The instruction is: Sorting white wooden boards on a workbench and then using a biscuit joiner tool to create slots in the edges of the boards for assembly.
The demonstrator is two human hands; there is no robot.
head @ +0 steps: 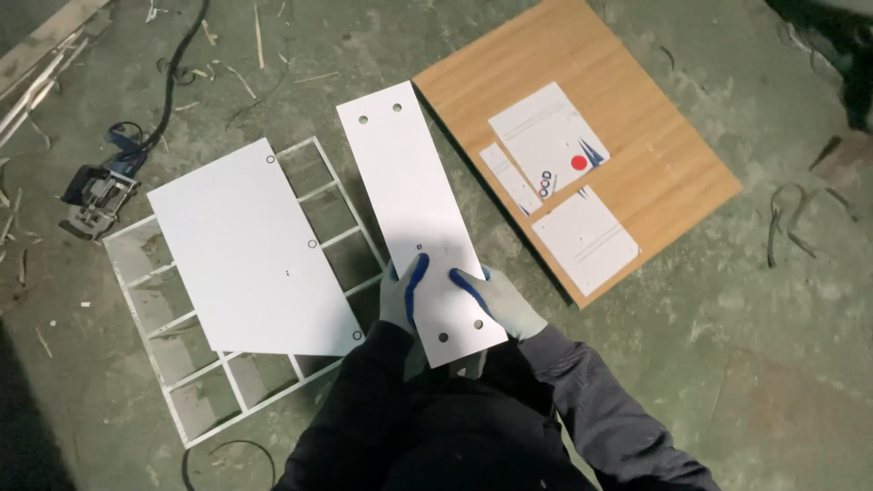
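Both gloved hands, left (403,295) and right (496,300), grip the narrow white panel (414,205) (thumbs on top) between a wider panel (250,250) and a wooden board (637,136).

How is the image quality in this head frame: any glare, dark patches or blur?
Head view: sharp overall; narrow white panel bright but its drilled holes stay readable; both hands, left hand and right hand, crisp; corners fall into shadow, darkest lower left; power tool dim yet recognisable.
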